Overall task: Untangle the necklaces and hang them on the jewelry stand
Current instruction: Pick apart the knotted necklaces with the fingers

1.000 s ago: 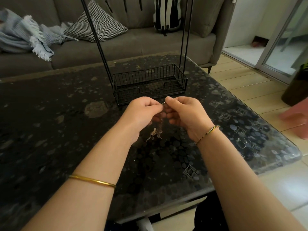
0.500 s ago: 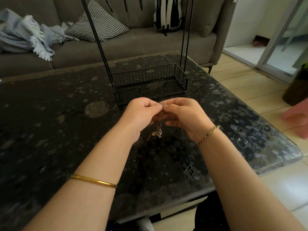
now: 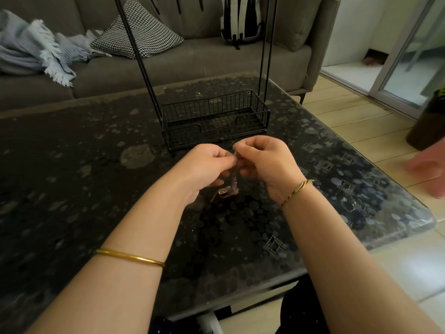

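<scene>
Right above the middle of the dark, mottled worktop [image 3: 72,189], both hands meet over the tangled necklaces [image 3: 232,186]. The left hand [image 3: 207,165] and the right hand [image 3: 267,162] each have their fingers curled, pinching the top of the clump between fingertips and thumb. The tangle hangs down between the palms as a short, blurred bunch. Single chains cannot be made out in it, apart from a thin loose end poking out at lower left. Whether its lowest part touches the glass surface cannot be told.

Just beyond the hands stands the black wire jewelry stand [image 3: 212,116]. Its basket base sits on the worktop, and its thin uprights run out of the top of the view, so its hanging bars are cut off. No necklace shows on the part that can be seen.

A gold bangle [image 3: 130,257] circles the left forearm, and a braided cord bracelet [image 3: 297,190] the right wrist. Behind the worktop is a grey sofa [image 3: 168,66] with a houndstooth cushion [image 3: 137,37], a fringed blue-grey blanket [image 3: 36,49] and a black-and-white striped item [image 3: 240,18] cut off at the top. At the right edge stand a dark pot [image 3: 426,126] and a pink, blurred shape [image 3: 428,167], both cropped, near a glass sliding door [image 3: 409,56].
</scene>
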`<state>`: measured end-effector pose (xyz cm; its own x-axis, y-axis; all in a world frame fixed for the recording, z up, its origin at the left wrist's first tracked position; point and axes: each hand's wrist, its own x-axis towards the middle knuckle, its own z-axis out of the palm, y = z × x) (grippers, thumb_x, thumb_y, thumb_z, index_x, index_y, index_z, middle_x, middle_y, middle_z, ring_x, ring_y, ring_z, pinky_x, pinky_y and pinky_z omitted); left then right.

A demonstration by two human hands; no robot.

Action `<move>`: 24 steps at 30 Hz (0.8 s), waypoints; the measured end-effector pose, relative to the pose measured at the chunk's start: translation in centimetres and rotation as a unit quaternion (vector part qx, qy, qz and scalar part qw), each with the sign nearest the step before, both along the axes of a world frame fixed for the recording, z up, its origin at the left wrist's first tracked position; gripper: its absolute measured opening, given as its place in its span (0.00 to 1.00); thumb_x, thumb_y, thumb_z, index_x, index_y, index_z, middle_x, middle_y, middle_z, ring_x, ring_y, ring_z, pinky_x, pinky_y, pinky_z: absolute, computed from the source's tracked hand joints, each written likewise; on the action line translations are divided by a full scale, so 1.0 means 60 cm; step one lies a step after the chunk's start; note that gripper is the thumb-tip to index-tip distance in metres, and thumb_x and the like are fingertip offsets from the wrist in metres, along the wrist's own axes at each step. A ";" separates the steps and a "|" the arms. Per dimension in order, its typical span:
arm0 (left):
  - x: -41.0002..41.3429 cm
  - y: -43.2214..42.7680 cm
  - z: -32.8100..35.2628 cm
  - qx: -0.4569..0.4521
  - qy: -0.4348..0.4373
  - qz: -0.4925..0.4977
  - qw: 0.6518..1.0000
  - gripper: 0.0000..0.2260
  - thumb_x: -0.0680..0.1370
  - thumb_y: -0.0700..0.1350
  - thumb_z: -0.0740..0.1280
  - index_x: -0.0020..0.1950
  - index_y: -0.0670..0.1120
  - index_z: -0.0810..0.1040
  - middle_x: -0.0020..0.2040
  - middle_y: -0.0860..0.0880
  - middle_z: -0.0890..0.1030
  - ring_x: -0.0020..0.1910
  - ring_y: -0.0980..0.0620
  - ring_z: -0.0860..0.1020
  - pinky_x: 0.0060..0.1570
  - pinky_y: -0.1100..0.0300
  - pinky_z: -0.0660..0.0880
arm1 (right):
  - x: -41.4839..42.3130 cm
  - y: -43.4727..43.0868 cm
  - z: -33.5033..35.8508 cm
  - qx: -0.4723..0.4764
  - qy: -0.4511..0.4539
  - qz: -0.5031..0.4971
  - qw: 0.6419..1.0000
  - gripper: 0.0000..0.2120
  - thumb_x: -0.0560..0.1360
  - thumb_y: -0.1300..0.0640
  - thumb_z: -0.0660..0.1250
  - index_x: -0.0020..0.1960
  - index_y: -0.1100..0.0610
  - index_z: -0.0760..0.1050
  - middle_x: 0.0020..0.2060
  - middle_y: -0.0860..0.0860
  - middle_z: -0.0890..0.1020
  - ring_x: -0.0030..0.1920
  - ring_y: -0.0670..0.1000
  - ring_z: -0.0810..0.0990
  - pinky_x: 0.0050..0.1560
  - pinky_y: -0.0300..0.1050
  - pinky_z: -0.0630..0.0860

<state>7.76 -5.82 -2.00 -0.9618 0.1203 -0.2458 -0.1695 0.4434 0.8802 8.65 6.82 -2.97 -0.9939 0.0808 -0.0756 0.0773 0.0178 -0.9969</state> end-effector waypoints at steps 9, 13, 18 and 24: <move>0.004 -0.009 0.005 0.016 0.066 0.052 0.996 0.03 0.78 0.41 0.67 0.46 0.47 0.80 0.42 0.51 0.82 0.42 0.55 0.79 0.48 0.57 0.79 | -0.001 0.000 -0.002 -0.028 -0.035 0.042 0.998 0.07 0.81 0.59 0.58 0.48 0.57 0.74 0.38 0.51 0.81 0.37 0.48 0.80 0.42 0.43 0.78; 0.003 -0.006 0.007 0.044 0.053 0.057 0.996 0.06 0.79 0.40 0.65 0.47 0.48 0.80 0.43 0.50 0.81 0.44 0.54 0.80 0.49 0.57 0.78 | -0.002 -0.001 -0.002 -0.056 -0.055 0.062 0.995 0.08 0.81 0.59 0.56 0.52 0.58 0.74 0.35 0.50 0.81 0.39 0.50 0.81 0.49 0.48 0.77; 0.003 -0.006 0.014 0.116 0.030 0.084 0.989 0.08 0.81 0.38 0.61 0.51 0.46 0.79 0.41 0.49 0.80 0.45 0.50 0.82 0.52 0.55 0.79 | -0.002 -0.001 -0.001 -0.108 -0.067 0.087 0.988 0.06 0.79 0.62 0.61 0.53 0.59 0.75 0.32 0.50 0.77 0.38 0.50 0.79 0.51 0.49 0.77; 0.002 -0.004 0.018 0.155 -0.001 0.089 0.984 0.08 0.81 0.38 0.60 0.50 0.45 0.79 0.35 0.51 0.73 0.29 0.58 0.71 0.37 0.62 0.76 | -0.007 0.007 0.006 -0.226 -0.057 0.013 0.972 0.09 0.77 0.68 0.57 0.49 0.59 0.74 0.29 0.51 0.72 0.32 0.50 0.76 0.41 0.47 0.81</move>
